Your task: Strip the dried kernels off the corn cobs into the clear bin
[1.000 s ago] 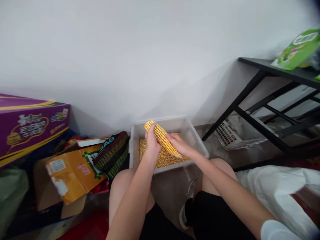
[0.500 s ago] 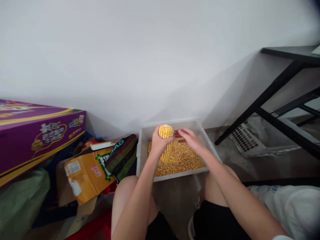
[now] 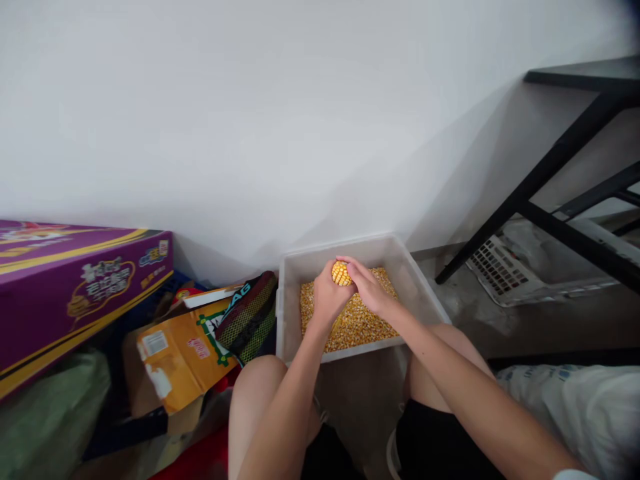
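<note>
A yellow corn cob (image 3: 341, 273) is held above a translucent plastic bin (image 3: 420, 283), one end facing me. My left hand (image 3: 329, 295) is wrapped round its left side. From the right, my right hand (image 3: 367, 288) closes over the cob with its fingers curled against it. Most of the cob's length is hidden by the two hands. Beneath them, loose corn kernels (image 3: 360, 327) cover the bin's floor.
To the left lie a purple carton (image 3: 115, 280), a torn orange box (image 3: 185, 360), a mesh bag (image 3: 250, 317) and a green bag (image 3: 60, 407). On the right are a black table frame (image 3: 525, 187), a white basket (image 3: 505, 273) and a white sack (image 3: 575, 407). A white wall rises behind.
My right hand, earlier apart from the cob with fingers stretched, has come onto it. The cob has been tilted, so its end now faces me. The view has shifted slightly.
</note>
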Available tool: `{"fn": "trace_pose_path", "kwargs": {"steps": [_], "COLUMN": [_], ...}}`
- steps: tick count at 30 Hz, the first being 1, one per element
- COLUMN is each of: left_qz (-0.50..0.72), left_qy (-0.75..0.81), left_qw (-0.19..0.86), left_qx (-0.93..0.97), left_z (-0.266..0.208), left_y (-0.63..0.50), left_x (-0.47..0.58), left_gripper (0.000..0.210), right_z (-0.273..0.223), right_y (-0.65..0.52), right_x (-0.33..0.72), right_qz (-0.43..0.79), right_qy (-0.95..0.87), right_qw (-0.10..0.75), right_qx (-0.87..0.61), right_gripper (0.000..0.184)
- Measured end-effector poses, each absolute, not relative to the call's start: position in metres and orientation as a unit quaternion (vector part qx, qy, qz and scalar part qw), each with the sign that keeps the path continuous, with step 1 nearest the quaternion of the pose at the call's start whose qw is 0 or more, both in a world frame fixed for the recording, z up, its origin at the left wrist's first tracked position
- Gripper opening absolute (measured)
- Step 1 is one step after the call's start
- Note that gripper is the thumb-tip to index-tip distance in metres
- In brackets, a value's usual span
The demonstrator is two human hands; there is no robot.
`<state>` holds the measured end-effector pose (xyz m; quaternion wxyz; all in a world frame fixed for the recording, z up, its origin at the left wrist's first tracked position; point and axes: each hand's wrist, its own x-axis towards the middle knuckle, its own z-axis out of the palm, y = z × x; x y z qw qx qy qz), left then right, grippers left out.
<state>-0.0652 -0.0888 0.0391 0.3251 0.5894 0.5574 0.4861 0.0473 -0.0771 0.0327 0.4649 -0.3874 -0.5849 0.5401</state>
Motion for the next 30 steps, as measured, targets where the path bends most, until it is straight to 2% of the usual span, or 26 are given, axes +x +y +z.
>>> {"fn": "trace_pose_path", "kwargs": {"steps": [7,11,16,30], "left_qz": [0.448,0.444,0.448,0.433], "left_qy": [0.597,0.618,0.631,0.662], "left_qw": [0.286,0.278,0.283,0.278], "left_qx": [0.601,0.586,0.567,0.545], "left_z": [0.029,0.026,0.024,0.016], "left_y": [-0.088,-0.088,-0.088,-0.088], "left_x": [-0.062,-0.06,-0.059,-0.055], "left_gripper": [0.017,0.019,0.009,0.01], "right_z": [0.021,0.022,0.017,0.007], "right_y": [-0.075,-0.07,-0.065,-0.062], "right_x": [0.03,0.032,0.037,0.036], "right_qz": [0.509,0.517,0.519,0.47], "right_qy": [-0.517,-0.526,-0.566,-0.582], "right_qw": [0.538,0.505,0.443,0.459], "right_qx": [-0.429,-0.449,-0.462,-0.479], "right_gripper": [0.036,0.035,0.038,0.037]}}
